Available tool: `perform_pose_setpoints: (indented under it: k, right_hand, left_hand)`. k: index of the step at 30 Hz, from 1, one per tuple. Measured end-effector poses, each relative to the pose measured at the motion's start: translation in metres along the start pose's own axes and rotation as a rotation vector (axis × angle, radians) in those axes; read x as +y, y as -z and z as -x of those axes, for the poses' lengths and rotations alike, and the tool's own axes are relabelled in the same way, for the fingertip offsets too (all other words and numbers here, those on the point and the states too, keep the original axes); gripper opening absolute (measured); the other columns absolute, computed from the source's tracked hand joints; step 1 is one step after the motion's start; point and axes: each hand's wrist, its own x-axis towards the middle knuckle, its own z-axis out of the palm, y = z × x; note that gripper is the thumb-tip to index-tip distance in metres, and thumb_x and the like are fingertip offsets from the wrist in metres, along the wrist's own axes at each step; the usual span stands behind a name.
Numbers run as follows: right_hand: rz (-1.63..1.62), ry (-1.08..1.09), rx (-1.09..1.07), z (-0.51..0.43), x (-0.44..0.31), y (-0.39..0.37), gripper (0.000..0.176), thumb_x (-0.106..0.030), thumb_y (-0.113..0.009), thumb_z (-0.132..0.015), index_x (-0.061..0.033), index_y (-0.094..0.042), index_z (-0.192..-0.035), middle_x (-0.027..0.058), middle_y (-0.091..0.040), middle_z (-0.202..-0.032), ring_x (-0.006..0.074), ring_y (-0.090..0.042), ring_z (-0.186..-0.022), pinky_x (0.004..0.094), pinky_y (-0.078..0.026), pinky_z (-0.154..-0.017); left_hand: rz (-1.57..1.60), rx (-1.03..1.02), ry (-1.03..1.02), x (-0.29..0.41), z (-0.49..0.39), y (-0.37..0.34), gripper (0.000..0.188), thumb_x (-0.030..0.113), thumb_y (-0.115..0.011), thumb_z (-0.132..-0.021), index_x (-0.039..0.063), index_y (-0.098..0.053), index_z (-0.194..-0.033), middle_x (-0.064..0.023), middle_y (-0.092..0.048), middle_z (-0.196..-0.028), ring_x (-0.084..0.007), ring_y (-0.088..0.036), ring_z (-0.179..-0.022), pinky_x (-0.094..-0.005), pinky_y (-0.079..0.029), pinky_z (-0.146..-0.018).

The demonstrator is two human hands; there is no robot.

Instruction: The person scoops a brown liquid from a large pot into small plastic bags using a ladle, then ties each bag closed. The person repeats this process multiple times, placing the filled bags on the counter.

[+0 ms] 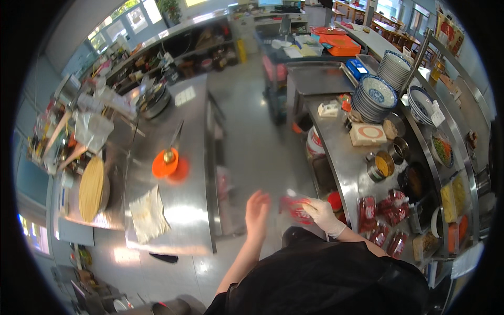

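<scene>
My right hand (325, 215), in a pale translucent glove, grips the edge of a clear plastic pouch (297, 210) with red printing and a white cap. The pouch hangs over the aisle floor and is blurred. To its left is my left hand (258, 210), bare and raised, with blurred fingers and nothing in it. Several filled dark-red pouches (367, 212) with similar caps lie on the steel counter (338, 157) to my right. Beside them stand a metal pot of yellow contents (382, 165) and a dark bowl (413, 177).
Left of the aisle is a steel worktable (185, 224) bearing a cloth (150, 214), an orange bowl (163, 167) with a ladle, and a pan (153, 104). A round wooden lid (91, 189) stands farther left. Stacked patterned bowls (374, 96) and a carton (368, 134) occupy the right counter.
</scene>
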Motion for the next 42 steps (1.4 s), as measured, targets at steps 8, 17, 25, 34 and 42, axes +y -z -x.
perform_pose_setpoints:
  k: [8,17,25,34,42]
  right_hand:
    - [0.0,-0.052,0.064,-0.231,-0.001,0.057,0.029,-0.022,-0.064,-0.1,-0.0013,-0.074,-0.118,0.0189,-0.074,-0.097,0.0273,-0.071,-0.086,0.0346,-0.053,-0.078]
    - [-0.352,-0.007,-0.201,-0.471,-0.047,0.01,0.027,-0.014,-0.063,-0.103,0.003,-0.074,-0.12,0.0095,-0.078,-0.101,0.0113,-0.068,-0.091,0.0276,-0.052,-0.082]
    - [-0.188,0.124,-0.292,-0.708,-0.089,-0.047,0.028,-0.016,-0.065,-0.102,0.0024,-0.073,-0.121,0.0136,-0.076,-0.102,0.0164,-0.068,-0.09,0.0303,-0.052,-0.081]
    - [-0.405,-0.168,-0.13,-0.927,-0.097,-0.047,0.029,-0.012,-0.057,-0.106,0.0055,-0.072,-0.124,0.0065,-0.075,-0.114,0.0113,-0.065,-0.103,0.0281,-0.05,-0.094]
    - [-0.275,-0.177,-0.066,-1.144,-0.048,-0.021,0.024,-0.011,-0.062,-0.104,0.0046,-0.075,-0.117,0.006,-0.076,-0.107,0.0113,-0.067,-0.099,0.0272,-0.053,-0.091]
  left_hand:
    - [-0.101,-0.072,0.227,0.012,-0.231,-0.026,0.03,0.022,-0.056,-0.109,0.0,-0.059,-0.13,-0.01,-0.071,-0.112,-0.0167,-0.068,-0.1,-0.0323,-0.054,-0.091]
    - [0.021,0.282,0.235,-0.002,-0.407,0.021,0.02,0.022,-0.056,-0.11,0.003,-0.062,-0.11,-0.01,-0.071,-0.101,-0.0167,-0.067,-0.086,-0.0319,-0.056,-0.084]
    - [0.062,0.537,0.269,0.002,-0.605,0.112,0.018,0.019,-0.063,-0.105,0.002,-0.063,-0.11,-0.0078,-0.069,-0.095,-0.0144,-0.063,-0.087,-0.0295,-0.053,-0.081]
    - [-0.007,0.128,0.12,0.014,-0.914,0.087,0.027,0.021,-0.058,-0.106,0.006,-0.061,-0.084,-0.001,-0.062,-0.078,-0.0099,-0.054,-0.071,-0.0264,-0.044,-0.069]
    - [0.003,0.15,0.162,-0.017,-1.138,0.066,0.056,0.039,-0.045,-0.114,0.011,-0.041,-0.065,0.0002,-0.044,-0.058,-0.0114,-0.042,-0.056,-0.0278,-0.033,-0.054]
